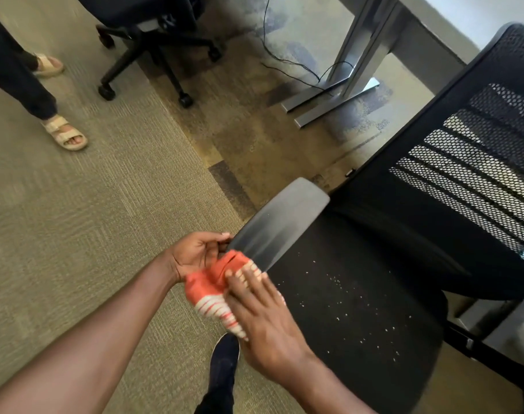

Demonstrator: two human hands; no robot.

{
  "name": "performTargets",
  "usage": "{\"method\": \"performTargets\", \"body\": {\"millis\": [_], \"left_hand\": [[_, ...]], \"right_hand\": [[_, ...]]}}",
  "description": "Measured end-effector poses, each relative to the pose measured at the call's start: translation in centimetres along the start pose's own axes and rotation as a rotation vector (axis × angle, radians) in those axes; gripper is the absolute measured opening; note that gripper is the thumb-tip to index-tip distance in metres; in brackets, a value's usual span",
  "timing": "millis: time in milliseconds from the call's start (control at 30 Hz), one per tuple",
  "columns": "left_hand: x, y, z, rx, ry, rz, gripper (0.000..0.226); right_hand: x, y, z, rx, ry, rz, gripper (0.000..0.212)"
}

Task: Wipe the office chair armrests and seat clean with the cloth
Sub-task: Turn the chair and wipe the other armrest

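A black office chair fills the right side, with a mesh backrest (476,150) and a dark fabric seat (359,294) dotted with white crumbs. Its grey left armrest (281,219) slants up from the lower left to the upper right. An orange cloth (212,289) with white stripes lies against the near tip of that armrest. My left hand (195,253) cups the cloth from the left, fingers touching the armrest's end. My right hand (260,309) lies flat on the cloth, pressing it from the right. The other armrest is out of view.
Another person's legs in beige sandals (64,132) stand at the upper left. A second black chair's wheeled base (153,55) is at the top. A desk's metal leg (338,94) with loose cables is at the upper right. My dark shoe (223,363) is on the carpet below my hands.
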State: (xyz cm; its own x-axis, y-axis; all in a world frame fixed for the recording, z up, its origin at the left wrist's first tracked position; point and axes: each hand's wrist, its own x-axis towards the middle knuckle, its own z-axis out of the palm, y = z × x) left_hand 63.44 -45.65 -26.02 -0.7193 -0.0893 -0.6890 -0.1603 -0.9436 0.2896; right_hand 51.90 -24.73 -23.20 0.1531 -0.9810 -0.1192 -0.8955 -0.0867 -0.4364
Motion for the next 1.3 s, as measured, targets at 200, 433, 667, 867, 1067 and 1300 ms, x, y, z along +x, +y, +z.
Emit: {"method": "performTargets", "body": {"millis": [200,433,667,867,1067,1300], "left_hand": [[0.6,1.4,-0.5,0.261,0.058,0.055,0.031],[0.5,3.1,0.5,0.498,0.099,0.087,0.038],[0.4,2.2,2.0,0.491,0.246,0.199,0.021],[0.2,-0.7,3.0,0.366,0.338,0.311,0.026],[1.0,-5.5,4.7,0.604,0.634,0.578,0.03],[2.6,-6.1,4.4,0.331,0.645,0.571,0.034]], "right_hand": [[-2.2,-0.8,-2.0,0.437,-0.001,0.072,0.055],[1.6,4.8,-11.4,0.575,0.588,0.35,0.046],[6.3,9.6,-6.2,-0.029,0.127,0.378,0.064],[3.0,4.5,-2.9,-0.111,0.077,0.095,0.075],[6.5,15.6,-7.5,-0.115,0.291,0.431,0.062],[5.6,4.6,-2.3,-0.124,0.185,0.148,0.065]]}}
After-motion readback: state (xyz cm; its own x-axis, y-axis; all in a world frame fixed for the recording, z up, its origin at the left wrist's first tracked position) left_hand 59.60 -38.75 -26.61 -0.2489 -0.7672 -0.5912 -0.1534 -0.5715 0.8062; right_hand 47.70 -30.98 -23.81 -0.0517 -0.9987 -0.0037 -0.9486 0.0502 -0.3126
